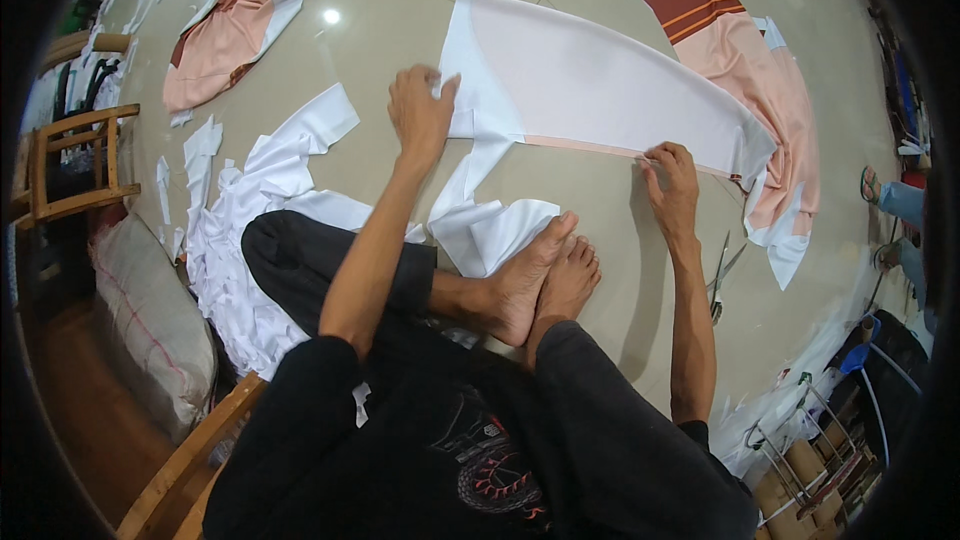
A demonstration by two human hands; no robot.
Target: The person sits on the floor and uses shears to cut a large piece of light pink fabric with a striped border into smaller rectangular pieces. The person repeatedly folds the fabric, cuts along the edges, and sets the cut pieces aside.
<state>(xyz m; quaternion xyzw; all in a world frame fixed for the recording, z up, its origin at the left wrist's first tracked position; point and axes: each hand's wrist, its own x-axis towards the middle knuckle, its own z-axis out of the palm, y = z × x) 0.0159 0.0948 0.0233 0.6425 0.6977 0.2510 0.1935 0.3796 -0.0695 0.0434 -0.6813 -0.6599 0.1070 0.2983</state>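
Note:
A large fabric panel (600, 75), pale pink with a white left part and a peach strip along its near edge, lies spread on the floor. At its left end is my left hand (420, 115), thumb and fingers apart beside the white edge. My right hand (674, 185) is at the near edge toward the right, thumb and curled fingertips close together on the cloth border. A white offcut strip (485, 165) hangs from the panel's left part and runs down to a crumpled piece (490, 235) by my bare feet. Metal scissors (720, 285) lie on the floor near my right forearm.
Peach cloth with a brown striped band (765, 100) lies at the right. Another peach piece (235, 35) is at the far left. White scraps (240, 250) are heaped beside my left knee. A stuffed sack (155, 320) and wooden frames (85, 160) stand left; another person's foot (869, 184) shows right.

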